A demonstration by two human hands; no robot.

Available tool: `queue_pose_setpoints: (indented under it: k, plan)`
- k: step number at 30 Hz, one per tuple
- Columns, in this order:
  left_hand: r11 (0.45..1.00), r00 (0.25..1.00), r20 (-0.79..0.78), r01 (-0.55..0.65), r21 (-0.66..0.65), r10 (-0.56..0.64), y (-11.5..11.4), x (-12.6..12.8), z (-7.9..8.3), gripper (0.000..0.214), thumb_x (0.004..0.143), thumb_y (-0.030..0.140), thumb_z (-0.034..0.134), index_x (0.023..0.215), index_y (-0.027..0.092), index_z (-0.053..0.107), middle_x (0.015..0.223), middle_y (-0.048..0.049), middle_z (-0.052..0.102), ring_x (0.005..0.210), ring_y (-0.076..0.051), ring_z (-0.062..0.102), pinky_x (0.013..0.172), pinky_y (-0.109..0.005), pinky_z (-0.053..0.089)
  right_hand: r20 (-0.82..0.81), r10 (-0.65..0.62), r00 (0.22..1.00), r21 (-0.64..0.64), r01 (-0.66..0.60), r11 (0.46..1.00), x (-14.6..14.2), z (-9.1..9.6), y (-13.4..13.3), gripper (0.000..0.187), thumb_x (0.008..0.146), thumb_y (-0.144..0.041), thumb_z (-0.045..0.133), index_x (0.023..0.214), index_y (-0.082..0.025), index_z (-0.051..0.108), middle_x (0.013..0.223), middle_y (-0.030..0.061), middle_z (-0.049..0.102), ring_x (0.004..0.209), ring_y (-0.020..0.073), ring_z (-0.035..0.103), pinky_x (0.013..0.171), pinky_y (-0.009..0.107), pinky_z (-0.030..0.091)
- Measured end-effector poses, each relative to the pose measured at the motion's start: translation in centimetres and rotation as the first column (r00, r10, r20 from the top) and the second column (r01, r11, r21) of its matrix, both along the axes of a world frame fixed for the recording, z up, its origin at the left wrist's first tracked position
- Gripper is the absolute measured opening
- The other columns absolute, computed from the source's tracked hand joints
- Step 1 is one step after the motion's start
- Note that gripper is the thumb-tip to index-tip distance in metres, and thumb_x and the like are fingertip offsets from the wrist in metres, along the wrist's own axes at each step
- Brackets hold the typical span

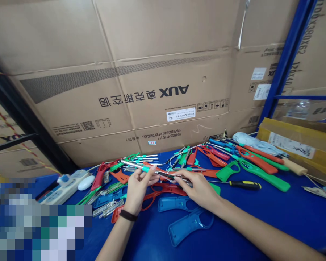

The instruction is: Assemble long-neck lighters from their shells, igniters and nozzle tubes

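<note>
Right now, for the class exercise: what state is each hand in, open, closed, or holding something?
Left hand: closed, fingers holding a metal lighter tube with a teal collar.
Right hand: closed, fingers pinching the tube's far end.

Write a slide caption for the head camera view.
The left hand and right hand hold a metal rod with a teal collar over scattered plastic handles.

Two hands point(138, 190) point(198, 190), one screwdriver point(244, 185), one power strip point(62, 188)
</note>
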State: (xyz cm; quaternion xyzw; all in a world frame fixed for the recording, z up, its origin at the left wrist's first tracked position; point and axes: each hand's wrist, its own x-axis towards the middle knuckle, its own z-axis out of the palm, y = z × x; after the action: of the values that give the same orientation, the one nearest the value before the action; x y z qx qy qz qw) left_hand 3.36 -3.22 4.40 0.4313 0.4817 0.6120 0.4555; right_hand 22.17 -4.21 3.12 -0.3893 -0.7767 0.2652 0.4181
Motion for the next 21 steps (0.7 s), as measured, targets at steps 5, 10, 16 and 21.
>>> queue_pose_setpoints:
  k: [5, 10, 16, 21]
  plan:
    - [0.997, 0.997, -0.010, 0.072, 0.015, -0.072, -0.17, 0.07, 0.02, 0.043, 0.055, 0.044, 0.084, 0.077, 0.013, 0.063, 0.064, -0.0016, 0.071, 0.065, -0.021, 0.073, 0.071, -0.030, 0.061, -0.073, 0.001, 0.997, -0.154, -0.012, 0.988, 0.07, -0.26, 0.35, 0.026, 0.092, -0.037, 0.047, 0.098, -0.020, 0.066, 0.084, 0.0032, 0.073, 0.071, 0.0184, 0.066, 0.062, 0.026, 0.048]
    - [0.988, 0.989, -0.009, 0.145, 0.057, -0.144, 0.00, -0.24, -0.11, 0.042, 0.057, 0.041, 0.083, 0.083, 0.013, 0.065, 0.074, -0.0029, 0.074, 0.074, -0.022, 0.073, 0.075, -0.031, 0.059, -0.176, 0.053, 0.983, -0.260, -0.099, 0.960, 0.08, -0.35, 0.77, 0.035, 0.089, -0.048, 0.048, 0.092, -0.017, 0.066, 0.082, 0.0058, 0.073, 0.066, 0.0189, 0.065, 0.057, 0.028, 0.048]
    - [0.962, 0.966, -0.038, 0.259, 0.084, -0.257, -0.25, -0.27, -0.10, 0.043, 0.063, 0.038, 0.081, 0.095, 0.013, 0.065, 0.087, -0.0083, 0.076, 0.092, -0.025, 0.071, 0.079, -0.029, 0.057, -0.207, 0.073, 0.976, -0.302, -0.134, 0.944, -0.04, -0.46, 0.72, 0.037, 0.087, -0.050, 0.050, 0.094, -0.017, 0.065, 0.083, 0.0065, 0.073, 0.054, 0.0143, 0.057, 0.053, 0.026, 0.044]
    - [0.946, 0.949, -0.069, 0.312, 0.082, -0.307, -0.50, -0.42, 0.16, 0.038, 0.067, 0.037, 0.079, 0.095, 0.014, 0.065, 0.089, -0.0088, 0.076, 0.093, -0.024, 0.070, 0.081, -0.028, 0.056, -0.255, 0.129, 0.958, -0.381, -0.222, 0.898, 0.09, -0.44, 0.68, 0.039, 0.087, -0.050, 0.052, 0.091, -0.014, 0.066, 0.083, 0.0078, 0.074, 0.049, 0.0101, 0.047, 0.052, 0.024, 0.040]
